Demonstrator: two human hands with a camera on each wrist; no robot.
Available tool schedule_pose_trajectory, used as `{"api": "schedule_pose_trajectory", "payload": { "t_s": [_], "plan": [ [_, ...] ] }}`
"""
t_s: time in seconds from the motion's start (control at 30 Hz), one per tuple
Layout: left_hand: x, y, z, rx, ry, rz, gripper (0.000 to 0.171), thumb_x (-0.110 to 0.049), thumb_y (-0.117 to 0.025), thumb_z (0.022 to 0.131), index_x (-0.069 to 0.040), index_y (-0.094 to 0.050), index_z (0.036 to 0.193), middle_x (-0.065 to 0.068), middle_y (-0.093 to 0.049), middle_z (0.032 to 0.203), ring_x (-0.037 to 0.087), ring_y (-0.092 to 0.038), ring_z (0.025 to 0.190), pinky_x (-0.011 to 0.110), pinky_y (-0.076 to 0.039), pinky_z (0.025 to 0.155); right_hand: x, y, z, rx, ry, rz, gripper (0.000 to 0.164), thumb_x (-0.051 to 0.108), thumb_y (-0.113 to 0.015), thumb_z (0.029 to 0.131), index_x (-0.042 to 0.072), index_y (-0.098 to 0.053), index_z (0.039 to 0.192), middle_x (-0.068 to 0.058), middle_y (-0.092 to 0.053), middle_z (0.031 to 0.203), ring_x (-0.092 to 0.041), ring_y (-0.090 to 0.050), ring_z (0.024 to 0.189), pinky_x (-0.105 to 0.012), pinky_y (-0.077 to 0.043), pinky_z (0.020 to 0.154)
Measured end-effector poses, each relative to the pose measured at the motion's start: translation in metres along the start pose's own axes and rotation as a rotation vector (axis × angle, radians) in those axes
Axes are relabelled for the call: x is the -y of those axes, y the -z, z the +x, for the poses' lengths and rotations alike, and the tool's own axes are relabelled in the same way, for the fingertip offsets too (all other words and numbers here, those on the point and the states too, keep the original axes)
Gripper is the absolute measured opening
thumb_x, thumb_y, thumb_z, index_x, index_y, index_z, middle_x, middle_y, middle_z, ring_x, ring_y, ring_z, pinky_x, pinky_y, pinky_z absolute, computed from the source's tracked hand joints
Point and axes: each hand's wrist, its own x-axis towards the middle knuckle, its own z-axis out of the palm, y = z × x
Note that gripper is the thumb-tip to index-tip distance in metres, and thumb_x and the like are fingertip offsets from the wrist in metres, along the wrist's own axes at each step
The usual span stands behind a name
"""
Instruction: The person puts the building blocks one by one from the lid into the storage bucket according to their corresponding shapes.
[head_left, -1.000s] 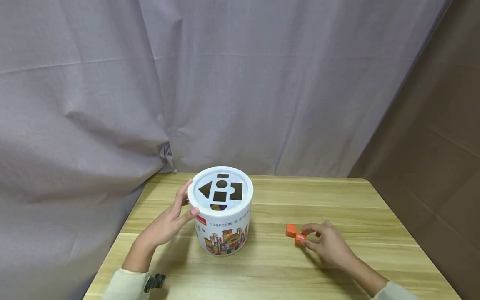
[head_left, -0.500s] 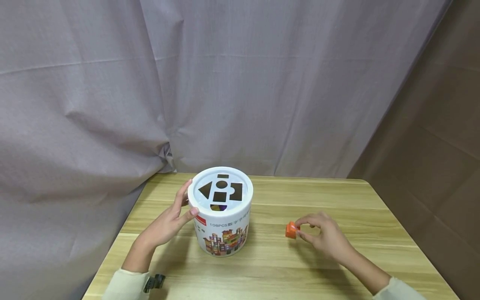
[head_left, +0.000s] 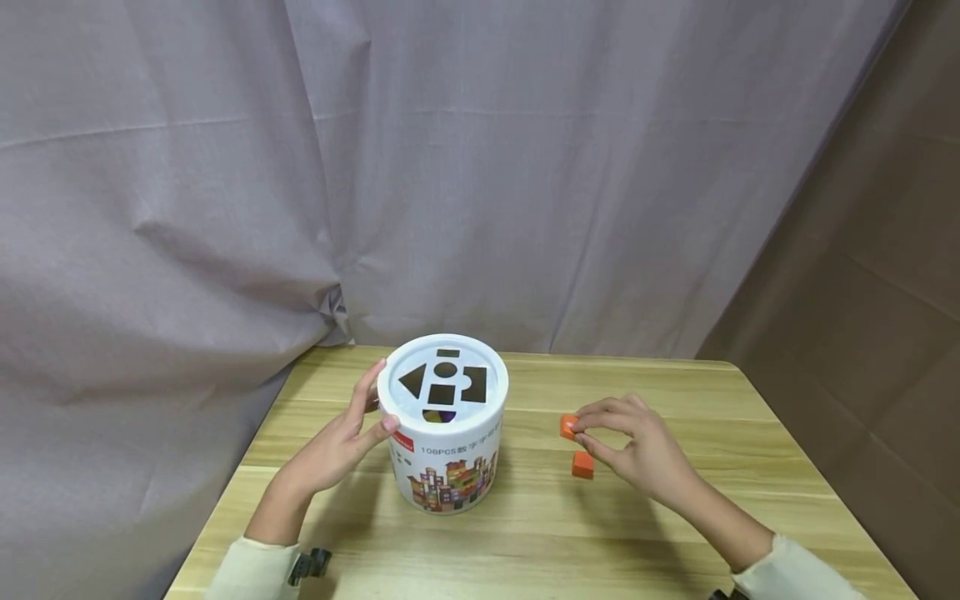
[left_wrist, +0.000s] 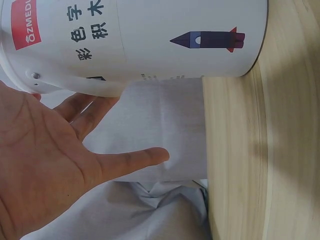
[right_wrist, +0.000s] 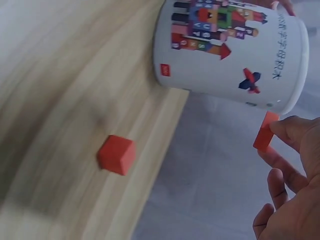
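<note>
My left hand (head_left: 341,437) rests against the left side of a white toy-block bucket (head_left: 442,467), thumb at the front of the rim and fingers spread fairly straight behind it. Cut-outs of several shapes pierce the bucket's lid (head_left: 465,412). To the right, my right hand (head_left: 645,446) pinches an orange block (head_left: 567,427) between thumb and fingertips, raised off the table as the right wrist view shows. A second orange block (head_left: 582,465) lies on the table just below that hand; in the right wrist view this cube-like block (right_wrist: 117,154) stands by itself.
The wooden table (head_left: 525,550) carries the bucket and the loose block. A grey curtain (head_left: 480,183) hangs right behind the table's back edge, and a brown cloth (head_left: 877,292) hangs along the right side.
The right hand has lifted its orange block off the spot beside the other one and moved it up and left. The left hand and the bucket have stayed put.
</note>
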Motion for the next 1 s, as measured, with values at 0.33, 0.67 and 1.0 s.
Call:
{"api": "schedule_pose_trajectory", "payload": {
  "t_s": [0.33,0.67,1.0],
  "plan": [
    [-0.001,0.0,0.001,-0.004,-0.008,-0.009,0.09,-0.039,-0.061,0.114,-0.045,0.004,0.176,0.023,-0.048,0.169,0.049,-0.052,0.151,0.083,-0.041,0.116,0.016,-0.003,0.026,-0.016,0.012,0.038,0.032,0.001,-0.095,0.083,0.023,-0.085,0.104,0.007,-0.081,0.11,-0.013,-0.064,0.1,-0.027,-0.047,0.081],
    [-0.001,0.0,0.001,-0.002,-0.007,-0.013,0.09,-0.039,-0.062,0.114,-0.045,0.003,0.176,0.023,-0.049,0.168,0.049,-0.052,0.151,0.084,-0.04,0.116,0.031,-0.007,0.049,-0.058,0.016,0.06,0.037,0.005,-0.096,0.082,0.018,-0.082,0.114,0.006,-0.083,0.111,-0.012,-0.062,0.095,-0.022,-0.049,0.081],
    [-0.001,0.0,0.0,-0.001,0.014,-0.008,0.09,-0.041,-0.062,0.114,-0.047,0.004,0.176,0.025,-0.046,0.171,0.051,-0.05,0.152,0.083,-0.044,0.114,0.041,-0.015,0.066,-0.058,-0.011,0.145,0.048,0.005,-0.098,0.081,0.014,-0.078,0.124,0.003,-0.083,0.111,-0.013,-0.06,0.092,-0.023,-0.049,0.082]
  ]
}}
